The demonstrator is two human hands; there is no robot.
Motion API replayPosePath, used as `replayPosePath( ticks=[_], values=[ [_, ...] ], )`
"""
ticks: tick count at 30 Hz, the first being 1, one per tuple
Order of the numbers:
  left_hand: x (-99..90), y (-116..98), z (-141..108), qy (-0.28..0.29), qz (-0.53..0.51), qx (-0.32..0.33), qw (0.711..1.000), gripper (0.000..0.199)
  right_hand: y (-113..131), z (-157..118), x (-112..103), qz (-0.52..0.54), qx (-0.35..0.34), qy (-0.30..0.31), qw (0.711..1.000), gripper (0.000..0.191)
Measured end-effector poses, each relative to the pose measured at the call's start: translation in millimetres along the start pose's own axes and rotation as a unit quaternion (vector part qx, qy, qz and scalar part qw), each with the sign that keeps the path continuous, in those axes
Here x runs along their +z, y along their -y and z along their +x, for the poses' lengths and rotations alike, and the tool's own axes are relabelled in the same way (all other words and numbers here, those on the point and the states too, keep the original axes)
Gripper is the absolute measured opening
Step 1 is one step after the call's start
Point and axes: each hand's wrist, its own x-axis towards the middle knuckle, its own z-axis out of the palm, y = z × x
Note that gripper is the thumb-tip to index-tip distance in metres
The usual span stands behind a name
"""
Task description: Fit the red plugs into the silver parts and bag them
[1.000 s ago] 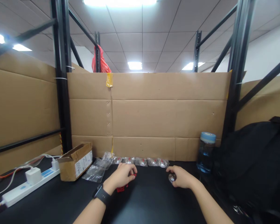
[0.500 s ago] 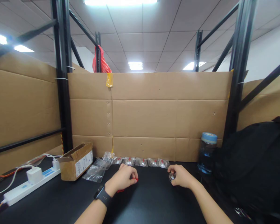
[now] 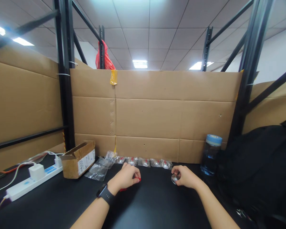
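Observation:
My left hand (image 3: 125,176), with a dark watch on its wrist, is closed over the black tabletop. A bit of something red (image 3: 138,179) pokes out at its fingertips, and more red shows under the palm; its kind is hidden. Off to the right, my right hand (image 3: 186,176) pinches a round, shiny, silvery coil-like thing (image 3: 174,179) by its edge, just above or on the table. Behind both hands, several clear plastic packets (image 3: 144,162) lie in a row along the cardboard, each with a round silvery thing and some red inside.
An open cardboard box (image 3: 78,160) stands at the left beside crumpled clear plastic bags (image 3: 97,169). A white power strip (image 3: 33,184) with plugs lies farther left. At the right are a blue-lidded water bottle (image 3: 211,156) and a black bag (image 3: 259,168). A cardboard wall (image 3: 147,117) closes the back.
The round silvery thing in my right hand has tilted and shows more of its ring. My left hand keeps its hold on the red thing. The whole view has shifted slightly.

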Motion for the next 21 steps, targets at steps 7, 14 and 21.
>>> replayPosePath(
  ticks=[7, 14, 21],
  values=[
    [-1.1, -7.4, -1.0, -0.007, -0.006, 0.002, 1.000, 0.008, 20.1, -4.3, -4.0, 0.032, -0.020, -0.018, 0.999, 0.033],
    [-7.9, -13.2, -2.6, -0.018, 0.003, -0.007, 1.000, 0.012, 21.6, -6.1, -6.5, -0.011, -0.002, -0.017, 1.000, 0.038],
    [-3.0, -10.7, -2.4, -0.009, 0.002, 0.005, 1.000, 0.008, 16.6, -5.7, -11.3, -0.011, 0.005, -0.013, 1.000, 0.030]
  ],
)
